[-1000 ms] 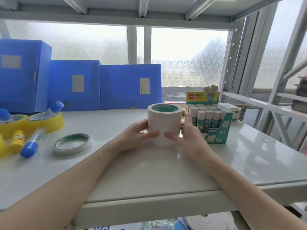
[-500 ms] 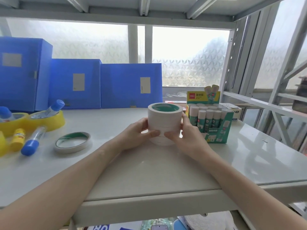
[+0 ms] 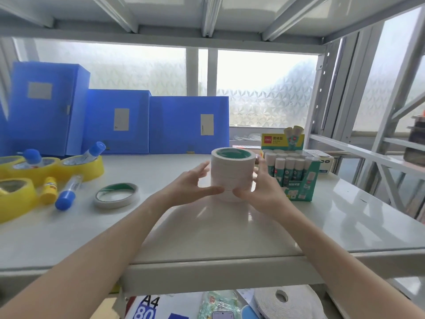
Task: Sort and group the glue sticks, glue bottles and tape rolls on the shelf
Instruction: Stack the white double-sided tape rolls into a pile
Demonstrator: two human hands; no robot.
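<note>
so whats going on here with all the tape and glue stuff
A person is tidying a white shelf. Both hands, the left hand and the right hand, are around a stack of white tape rolls standing mid-shelf, beside a box of glue sticks. Not yet grouped: a single white tape roll lying flat to the left, plus yellow tape rolls and blue-capped glue bottles at the far left.
</note>
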